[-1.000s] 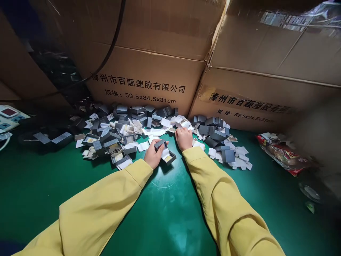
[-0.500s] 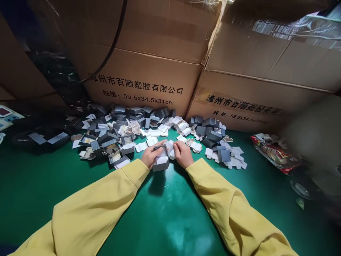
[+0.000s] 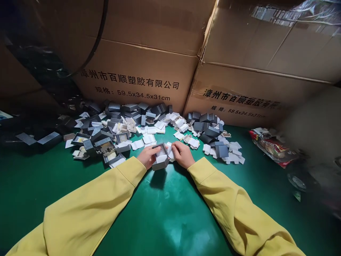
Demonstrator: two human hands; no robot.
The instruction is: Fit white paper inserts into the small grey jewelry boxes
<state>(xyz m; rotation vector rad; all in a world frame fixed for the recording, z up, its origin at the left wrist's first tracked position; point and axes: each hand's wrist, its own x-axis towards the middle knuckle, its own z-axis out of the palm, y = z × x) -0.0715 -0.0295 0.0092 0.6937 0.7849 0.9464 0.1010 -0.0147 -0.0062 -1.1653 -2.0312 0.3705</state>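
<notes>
A small dark grey box (image 3: 160, 164) with a white lining is held above the green table, its lid tilted up. My left hand (image 3: 148, 156) is closed on its left side, thumb over the edge. Just right of the box, my right hand (image 3: 182, 154) pinches a white folded piece (image 3: 169, 152). Beyond my hands lie white folded pieces (image 3: 149, 139), with a heap of dark grey boxes (image 3: 97, 142) to the left and more dark boxes (image 3: 210, 129) to the right.
Large brown cartons (image 3: 133, 71) stand behind the heaps on the green table (image 3: 160, 220). A black cable (image 3: 97, 42) hangs at the upper left. A red and clear plastic bag (image 3: 274, 147) lies at the right.
The view has shifted slightly, so cartons and heaps sit a little further left and higher. My right hand and the white piece remain beside the box, which is still in my left hand.
</notes>
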